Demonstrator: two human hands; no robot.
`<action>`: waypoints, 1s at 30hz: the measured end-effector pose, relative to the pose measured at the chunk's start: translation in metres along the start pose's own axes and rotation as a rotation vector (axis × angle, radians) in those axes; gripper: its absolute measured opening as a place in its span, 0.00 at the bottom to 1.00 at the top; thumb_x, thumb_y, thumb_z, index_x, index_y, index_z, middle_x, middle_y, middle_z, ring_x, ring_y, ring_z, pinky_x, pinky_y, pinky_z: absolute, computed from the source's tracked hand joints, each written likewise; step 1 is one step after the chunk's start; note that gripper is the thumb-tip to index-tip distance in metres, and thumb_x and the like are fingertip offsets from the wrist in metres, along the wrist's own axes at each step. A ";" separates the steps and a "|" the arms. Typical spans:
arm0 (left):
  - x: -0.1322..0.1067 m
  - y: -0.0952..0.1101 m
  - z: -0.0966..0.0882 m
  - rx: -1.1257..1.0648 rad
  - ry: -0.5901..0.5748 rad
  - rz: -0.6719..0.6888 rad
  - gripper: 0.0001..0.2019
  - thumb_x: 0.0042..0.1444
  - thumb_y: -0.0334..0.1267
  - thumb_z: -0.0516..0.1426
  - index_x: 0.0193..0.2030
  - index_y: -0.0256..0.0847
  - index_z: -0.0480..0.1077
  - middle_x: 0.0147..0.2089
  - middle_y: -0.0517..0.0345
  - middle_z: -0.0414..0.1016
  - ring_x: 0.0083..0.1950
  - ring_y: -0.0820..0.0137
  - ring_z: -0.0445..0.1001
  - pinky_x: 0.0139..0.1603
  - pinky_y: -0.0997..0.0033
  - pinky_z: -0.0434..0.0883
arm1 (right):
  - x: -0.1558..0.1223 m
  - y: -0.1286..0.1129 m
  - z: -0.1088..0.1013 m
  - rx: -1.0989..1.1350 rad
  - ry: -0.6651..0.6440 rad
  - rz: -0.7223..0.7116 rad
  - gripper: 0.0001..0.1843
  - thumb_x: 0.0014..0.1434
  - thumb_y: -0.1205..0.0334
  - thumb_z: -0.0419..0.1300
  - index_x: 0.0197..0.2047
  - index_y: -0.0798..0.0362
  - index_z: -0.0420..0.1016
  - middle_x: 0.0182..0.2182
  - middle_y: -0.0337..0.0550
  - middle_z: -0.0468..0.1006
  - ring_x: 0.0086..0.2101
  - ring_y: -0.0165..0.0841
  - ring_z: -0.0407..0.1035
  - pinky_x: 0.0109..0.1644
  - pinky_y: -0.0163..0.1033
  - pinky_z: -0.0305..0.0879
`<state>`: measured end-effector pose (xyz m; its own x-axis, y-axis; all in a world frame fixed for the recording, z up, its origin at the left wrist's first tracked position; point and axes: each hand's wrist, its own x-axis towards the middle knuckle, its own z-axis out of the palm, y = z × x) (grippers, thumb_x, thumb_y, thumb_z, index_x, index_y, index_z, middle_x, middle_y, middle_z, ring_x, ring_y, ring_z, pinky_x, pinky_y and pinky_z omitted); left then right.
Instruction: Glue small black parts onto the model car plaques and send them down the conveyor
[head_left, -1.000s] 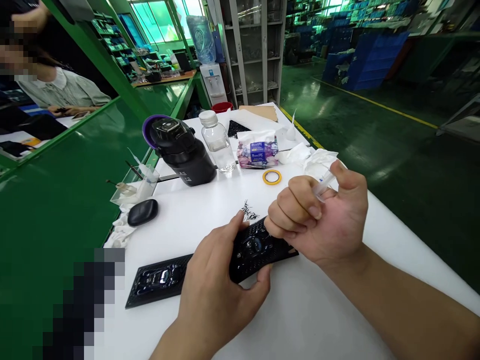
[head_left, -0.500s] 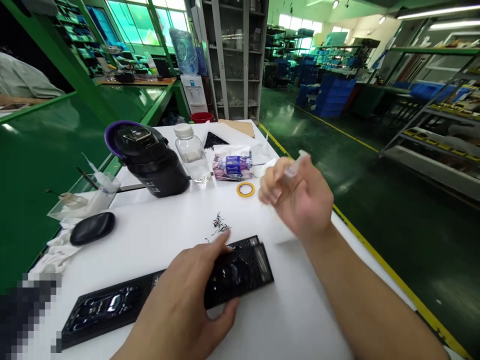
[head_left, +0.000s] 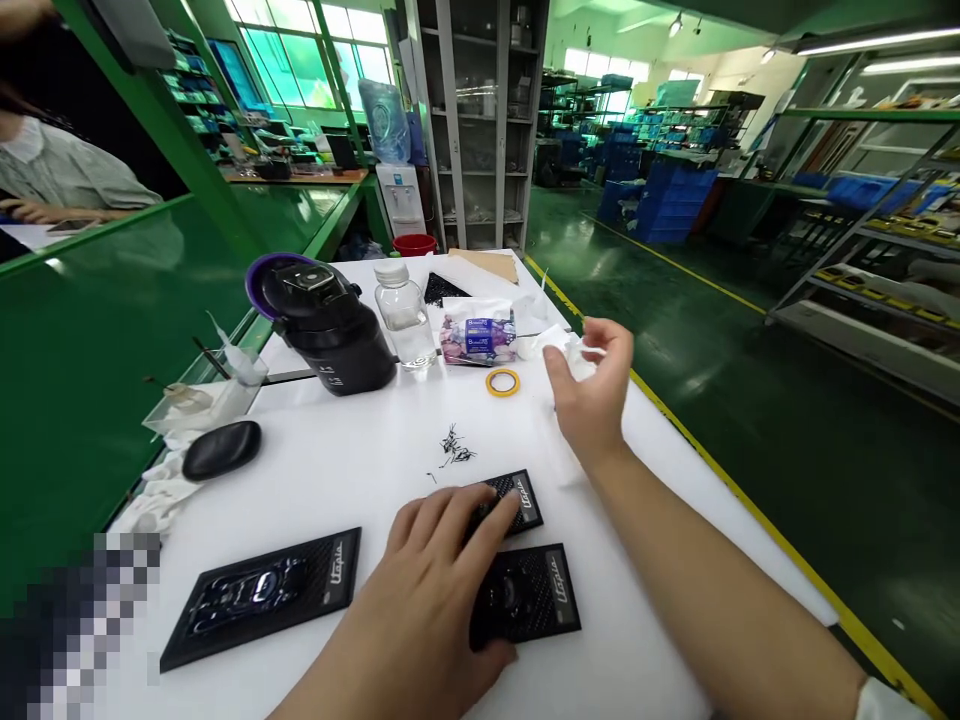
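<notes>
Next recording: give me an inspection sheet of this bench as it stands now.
Surface: white table, flat and evenly lit.
Job's things: three black panels; one lies apart at the left, two lie partly under the left hand.
Clutter: black jug, clear bottle, wipes pack, tape ring, black scraps, pouch, clear tray.
Grippers: left hand flat on the two panels; right hand at a crumpled tissue, grip not clear.
Cables: nothing seen.
Surroundings: green benches, a person far left, water dispenser, cabinet, blue crates.
</notes>
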<state>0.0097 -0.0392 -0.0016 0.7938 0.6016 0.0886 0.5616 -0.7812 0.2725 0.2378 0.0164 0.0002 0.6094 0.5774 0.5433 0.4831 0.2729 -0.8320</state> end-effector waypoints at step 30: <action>0.028 -0.094 -0.004 0.042 0.033 -0.235 0.17 0.64 0.41 0.48 0.44 0.51 0.79 0.50 0.52 0.76 0.48 0.56 0.70 0.47 0.52 0.68 | -0.010 -0.009 0.008 -0.612 -1.042 -0.100 0.07 0.51 0.74 0.60 0.29 0.52 0.69 0.30 0.41 0.74 0.30 0.34 0.67 0.30 0.37 0.53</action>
<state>-0.0221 0.0517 -0.0206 0.6324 0.7724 0.0584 0.7400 -0.6247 0.2494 0.2225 0.0144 0.0011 -0.1101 0.9938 0.0169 0.8880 0.1059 -0.4476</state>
